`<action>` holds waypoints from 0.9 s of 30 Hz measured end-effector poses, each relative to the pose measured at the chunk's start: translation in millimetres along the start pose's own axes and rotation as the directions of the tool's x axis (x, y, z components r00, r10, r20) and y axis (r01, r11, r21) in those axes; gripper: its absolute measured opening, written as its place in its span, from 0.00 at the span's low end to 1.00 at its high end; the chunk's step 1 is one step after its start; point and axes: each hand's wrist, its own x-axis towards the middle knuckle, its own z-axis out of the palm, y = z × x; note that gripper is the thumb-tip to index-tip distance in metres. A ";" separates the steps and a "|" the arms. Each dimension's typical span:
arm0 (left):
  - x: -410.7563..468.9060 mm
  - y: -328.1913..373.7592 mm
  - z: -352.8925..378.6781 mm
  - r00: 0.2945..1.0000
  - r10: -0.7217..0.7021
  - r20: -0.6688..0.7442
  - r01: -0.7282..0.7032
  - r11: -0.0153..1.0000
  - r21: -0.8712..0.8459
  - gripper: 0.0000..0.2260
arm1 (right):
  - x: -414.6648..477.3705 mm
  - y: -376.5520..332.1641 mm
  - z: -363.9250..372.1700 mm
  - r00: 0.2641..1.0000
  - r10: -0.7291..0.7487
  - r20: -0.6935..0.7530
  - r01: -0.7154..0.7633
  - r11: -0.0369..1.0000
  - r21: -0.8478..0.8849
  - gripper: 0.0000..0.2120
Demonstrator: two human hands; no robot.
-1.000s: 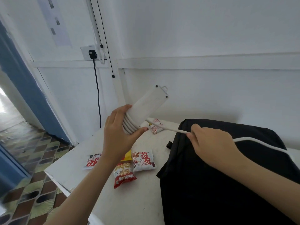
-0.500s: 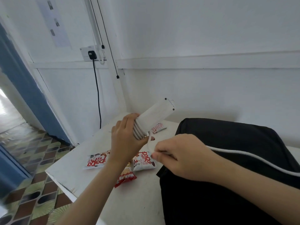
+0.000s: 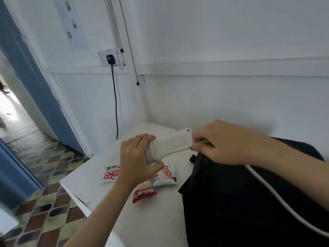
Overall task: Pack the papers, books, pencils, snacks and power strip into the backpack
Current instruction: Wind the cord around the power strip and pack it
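- Since half a second ago, my right hand (image 3: 226,143) is swinging the cord (image 3: 263,186) up across the power strip (image 3: 170,143), centre frame, for another wrap.
- My left hand (image 3: 137,157) is clamping the strip's near end, pinning the finished coils.
- My right hand is pinching the cord taut.
- The backpack (image 3: 249,202) is waiting lower right; snacks (image 3: 164,175) are lying on the table (image 3: 151,220) under my left wrist, unpacked.

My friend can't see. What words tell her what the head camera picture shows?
The left hand holds a white power strip while the right hand pinches its cord. Snack packets lie on the white table beside a black backpack.
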 end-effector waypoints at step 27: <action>16.0 62.6 -26.0 0.968 -0.018 -0.250 -0.054 0.959 -0.278 0.24 | -13.8 -4.8 69.0 0.903 0.202 0.379 -0.355 0.847 0.395 0.24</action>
